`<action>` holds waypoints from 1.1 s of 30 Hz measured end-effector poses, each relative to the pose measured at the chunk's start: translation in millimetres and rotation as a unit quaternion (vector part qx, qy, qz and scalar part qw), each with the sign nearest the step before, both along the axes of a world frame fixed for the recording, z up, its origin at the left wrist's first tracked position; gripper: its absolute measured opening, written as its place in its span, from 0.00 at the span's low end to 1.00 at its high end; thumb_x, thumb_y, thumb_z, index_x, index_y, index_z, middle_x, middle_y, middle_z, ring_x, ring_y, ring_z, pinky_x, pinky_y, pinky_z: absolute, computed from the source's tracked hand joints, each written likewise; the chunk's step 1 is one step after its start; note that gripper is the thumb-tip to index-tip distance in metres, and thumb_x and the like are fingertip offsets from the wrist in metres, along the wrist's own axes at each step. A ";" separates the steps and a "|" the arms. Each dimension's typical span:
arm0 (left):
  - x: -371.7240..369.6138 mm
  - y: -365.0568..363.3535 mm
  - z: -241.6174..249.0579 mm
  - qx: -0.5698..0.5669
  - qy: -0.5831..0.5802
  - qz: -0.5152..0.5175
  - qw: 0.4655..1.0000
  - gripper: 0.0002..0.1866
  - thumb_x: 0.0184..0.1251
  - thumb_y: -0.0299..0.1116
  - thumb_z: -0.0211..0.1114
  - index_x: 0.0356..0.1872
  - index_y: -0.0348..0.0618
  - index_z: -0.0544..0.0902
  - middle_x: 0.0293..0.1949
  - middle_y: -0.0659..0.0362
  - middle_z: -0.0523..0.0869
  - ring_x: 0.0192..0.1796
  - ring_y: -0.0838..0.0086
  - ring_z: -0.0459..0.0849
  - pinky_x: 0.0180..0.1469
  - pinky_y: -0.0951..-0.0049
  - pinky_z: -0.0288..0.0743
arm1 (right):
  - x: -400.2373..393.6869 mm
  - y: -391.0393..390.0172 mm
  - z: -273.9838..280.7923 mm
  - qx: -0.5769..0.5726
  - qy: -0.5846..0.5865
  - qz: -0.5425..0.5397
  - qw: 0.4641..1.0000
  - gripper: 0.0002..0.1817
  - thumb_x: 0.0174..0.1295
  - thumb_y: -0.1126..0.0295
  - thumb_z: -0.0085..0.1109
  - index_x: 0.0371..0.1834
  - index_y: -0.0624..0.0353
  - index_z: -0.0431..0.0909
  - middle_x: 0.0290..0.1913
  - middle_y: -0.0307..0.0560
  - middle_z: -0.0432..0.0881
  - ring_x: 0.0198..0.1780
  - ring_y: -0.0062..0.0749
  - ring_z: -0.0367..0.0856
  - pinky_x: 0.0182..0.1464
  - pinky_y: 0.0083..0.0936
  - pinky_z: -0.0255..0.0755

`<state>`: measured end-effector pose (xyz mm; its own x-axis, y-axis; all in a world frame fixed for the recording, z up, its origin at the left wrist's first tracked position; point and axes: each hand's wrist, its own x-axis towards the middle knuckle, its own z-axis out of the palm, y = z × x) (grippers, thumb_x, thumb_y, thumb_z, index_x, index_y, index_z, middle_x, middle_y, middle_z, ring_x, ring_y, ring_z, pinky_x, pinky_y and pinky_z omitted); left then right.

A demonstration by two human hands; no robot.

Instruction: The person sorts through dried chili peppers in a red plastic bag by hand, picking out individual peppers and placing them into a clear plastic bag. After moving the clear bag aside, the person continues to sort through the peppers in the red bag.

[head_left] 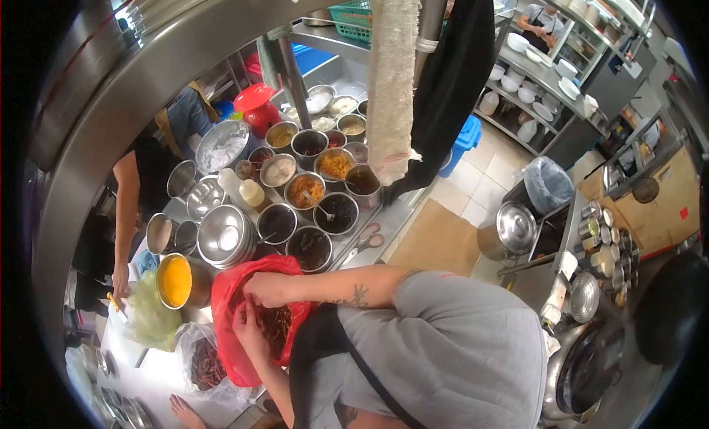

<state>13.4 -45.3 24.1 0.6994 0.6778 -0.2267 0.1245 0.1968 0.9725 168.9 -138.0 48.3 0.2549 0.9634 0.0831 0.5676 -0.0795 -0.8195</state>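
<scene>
My right hand, at the end of a tattooed forearm, is closed over the opening of a red plastic bag. Just below it, my left hand has its fingers bent together, close to the right fingertips. What the fingers hold is too small to make out. Inside the red bag lie dark brownish-red dried pieces. A clear plastic bag beside it holds dried reddish pieces that look like chillies. A pot of yellow liquid and a pale green plastic bag stand close by.
Several metal pots of sauces and toppings crowd the counter, with stacked steel bowls and scissors. A metal post and hanging cloth rise behind. Another person's arm is at left; another hand rests on the white table.
</scene>
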 end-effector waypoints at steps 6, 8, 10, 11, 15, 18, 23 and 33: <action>-4.2 13.7 -8.8 0.005 0.007 0.035 0.999 0.12 0.74 0.39 0.67 0.46 0.41 0.84 0.29 0.70 0.79 0.26 0.89 0.69 0.25 0.84 0.59 | 3.8 4.3 -9.2 -0.103 -0.103 -0.024 0.989 0.09 0.47 0.74 0.62 0.33 0.63 0.85 0.32 0.60 0.85 0.37 0.54 0.86 0.39 0.45 0.79; -12.6 27.4 -26.8 0.014 0.086 0.060 0.994 0.18 0.74 0.45 0.64 0.46 0.38 0.85 0.29 0.66 0.82 0.27 0.83 0.74 0.27 0.78 0.66 | 16.8 9.3 -27.7 -0.212 -0.107 0.027 0.971 0.11 0.49 0.65 0.60 0.28 0.61 0.85 0.32 0.59 0.85 0.37 0.51 0.87 0.38 0.47 0.79; -16.6 41.7 -39.4 0.154 0.148 -0.006 0.977 0.12 0.76 0.36 0.61 0.50 0.38 0.83 0.30 0.67 0.80 0.28 0.81 0.73 0.31 0.76 0.68 | 19.9 16.5 -61.0 -0.271 -0.146 0.020 0.951 0.25 0.54 0.61 0.58 0.56 0.57 0.80 0.39 0.58 0.87 0.44 0.51 0.86 0.45 0.47 0.79; -17.3 45.9 -41.2 0.208 0.166 -0.036 0.963 0.13 0.75 0.35 0.61 0.50 0.36 0.84 0.27 0.65 0.80 0.28 0.79 0.74 0.31 0.73 0.70 | 20.3 17.9 -59.5 -0.296 -0.140 0.058 0.943 0.34 0.54 0.64 0.59 0.69 0.54 0.70 0.46 0.60 0.86 0.49 0.53 0.85 0.53 0.46 0.78; -16.1 34.7 -16.5 0.215 0.151 -0.041 0.964 0.13 0.74 0.33 0.62 0.51 0.35 0.84 0.28 0.61 0.83 0.28 0.77 0.78 0.35 0.73 0.74 | 23.6 7.0 -54.2 -0.156 -0.044 0.013 0.987 0.27 0.52 0.76 0.58 0.61 0.57 0.78 0.51 0.58 0.86 0.54 0.50 0.84 0.58 0.39 0.77; -17.1 36.4 -29.9 0.200 0.130 -0.027 0.971 0.12 0.73 0.32 0.63 0.50 0.35 0.85 0.29 0.61 0.84 0.30 0.77 0.79 0.36 0.73 0.74 | 25.1 6.3 -44.3 -0.188 0.020 -0.014 0.982 0.17 0.58 0.67 0.65 0.52 0.56 0.84 0.50 0.59 0.85 0.53 0.51 0.84 0.57 0.39 0.76; -17.1 36.6 -33.8 0.230 0.122 -0.017 0.965 0.12 0.72 0.32 0.64 0.49 0.35 0.85 0.32 0.60 0.86 0.34 0.77 0.81 0.40 0.72 0.76 | 13.4 11.7 -54.7 -0.139 -0.076 -0.046 0.986 0.17 0.63 0.59 0.65 0.49 0.57 0.85 0.48 0.58 0.86 0.52 0.53 0.84 0.55 0.42 0.76; -7.2 10.4 2.6 0.344 0.095 -0.011 0.934 0.13 0.64 0.31 0.69 0.47 0.36 0.87 0.38 0.49 0.90 0.41 0.63 0.88 0.49 0.66 0.79 | 10.2 12.4 -41.6 -0.042 -0.071 -0.035 0.996 0.11 0.63 0.68 0.58 0.45 0.59 0.84 0.42 0.60 0.85 0.48 0.57 0.84 0.51 0.46 0.77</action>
